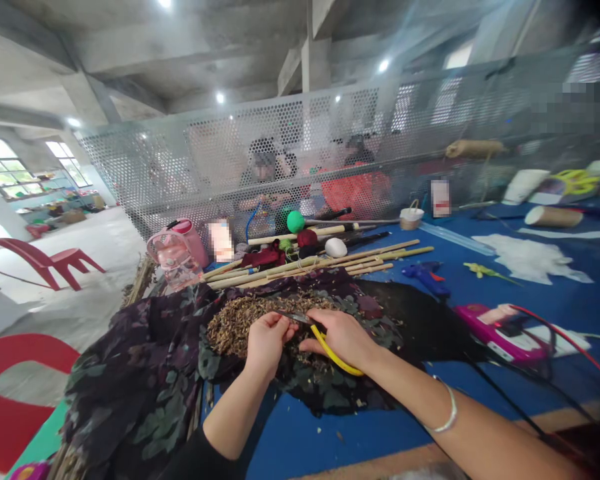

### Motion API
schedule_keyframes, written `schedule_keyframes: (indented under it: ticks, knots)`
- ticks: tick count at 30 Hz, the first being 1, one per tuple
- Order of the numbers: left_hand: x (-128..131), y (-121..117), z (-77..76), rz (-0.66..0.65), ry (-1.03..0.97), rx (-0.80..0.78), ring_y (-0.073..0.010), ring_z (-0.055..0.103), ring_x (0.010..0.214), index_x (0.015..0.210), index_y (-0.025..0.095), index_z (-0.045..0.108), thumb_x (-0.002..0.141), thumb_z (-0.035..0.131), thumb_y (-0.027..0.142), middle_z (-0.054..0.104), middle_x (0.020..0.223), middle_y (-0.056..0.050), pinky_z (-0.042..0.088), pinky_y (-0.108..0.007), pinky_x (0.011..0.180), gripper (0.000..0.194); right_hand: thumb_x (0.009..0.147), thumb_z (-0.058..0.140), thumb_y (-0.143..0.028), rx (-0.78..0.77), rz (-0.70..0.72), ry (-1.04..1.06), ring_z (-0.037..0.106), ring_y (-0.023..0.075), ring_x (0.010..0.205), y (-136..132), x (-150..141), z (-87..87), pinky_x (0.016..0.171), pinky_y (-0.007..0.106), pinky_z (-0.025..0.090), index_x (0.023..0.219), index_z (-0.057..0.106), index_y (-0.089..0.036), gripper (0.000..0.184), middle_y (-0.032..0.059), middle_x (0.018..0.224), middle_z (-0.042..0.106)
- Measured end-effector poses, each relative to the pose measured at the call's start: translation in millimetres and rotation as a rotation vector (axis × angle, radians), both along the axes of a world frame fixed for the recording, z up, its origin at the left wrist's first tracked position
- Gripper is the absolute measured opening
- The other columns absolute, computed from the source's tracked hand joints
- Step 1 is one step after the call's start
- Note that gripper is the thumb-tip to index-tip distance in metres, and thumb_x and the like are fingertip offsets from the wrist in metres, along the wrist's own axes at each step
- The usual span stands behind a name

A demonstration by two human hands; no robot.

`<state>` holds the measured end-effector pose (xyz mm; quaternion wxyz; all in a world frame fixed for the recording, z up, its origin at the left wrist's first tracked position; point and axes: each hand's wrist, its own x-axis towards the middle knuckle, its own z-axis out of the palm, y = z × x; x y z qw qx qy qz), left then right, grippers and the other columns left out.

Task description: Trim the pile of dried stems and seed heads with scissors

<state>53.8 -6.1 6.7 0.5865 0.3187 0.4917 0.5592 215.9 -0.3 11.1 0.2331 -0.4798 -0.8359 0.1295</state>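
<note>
My right hand (337,333) is closed on a pair of scissors with yellow handles (336,357); the metal blades point left toward my other hand. My left hand (267,340) is pinched at the fingertips near the blade tips, and what it holds is too small to make out. Beneath both hands lies a heap of small brown dried plant bits (235,323). The heap rests on a dark flower-patterned cloth (155,373) spread over the blue table (300,440).
Behind the heap lie several long sticks (280,270), yarn balls and a white egg-shaped piece (336,248). On the right are a blue glue gun (427,277) and a magenta power strip (503,333) with cables. A perforated metal screen (205,167) stands behind; people sit beyond it.
</note>
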Motion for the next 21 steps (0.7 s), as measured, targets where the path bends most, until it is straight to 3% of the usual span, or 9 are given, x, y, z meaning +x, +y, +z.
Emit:
schedule_keyframes:
  ticks: [14, 18, 21]
  knots:
    - [-1.6, 1.1, -5.1, -0.021, -0.001, 0.025, -0.0064, 0.054, 0.052, 0.061, 0.011, 0.058, 0.051, 0.078, 0.035, 0.057, 0.055, 0.001, 0.046, -0.016, 0.051, 0.032, 0.079, 0.051, -0.054, -0.016, -0.035, -0.028, 0.065, 0.0212, 0.077, 1.9, 1.3, -8.3, 0.063, 0.024, 0.041, 0.094, 0.058, -0.023, 0.035, 0.0061, 0.082, 0.068]
    - [-2.1, 2.4, -3.9, -0.021, -0.035, 0.021, -0.0059, 0.055, 0.053, 0.064, 0.011, 0.059, 0.054, 0.077, 0.031, 0.058, 0.058, 0.000, 0.046, -0.015, 0.049, 0.029, 0.079, 0.050, -0.053, -0.054, -0.031, -0.006, 0.065, 0.0201, 0.073, 1.5, 0.2, -7.1, 0.059, 0.024, 0.040, 0.091, 0.059, -0.023, 0.034, 0.0050, 0.079, 0.068]
    - [-2.6, 3.4, -1.5, 0.032, -0.106, 0.023, -0.0048, 0.055, 0.053, 0.067, 0.011, 0.060, 0.058, 0.076, 0.025, 0.057, 0.059, 0.001, 0.046, -0.013, 0.048, 0.023, 0.075, 0.054, -0.056, -0.026, -0.025, 0.008, 0.064, 0.0214, 0.080, 0.8, -0.9, -5.5, 0.065, 0.026, 0.043, 0.097, 0.058, -0.023, 0.039, 0.0057, 0.086, 0.068]
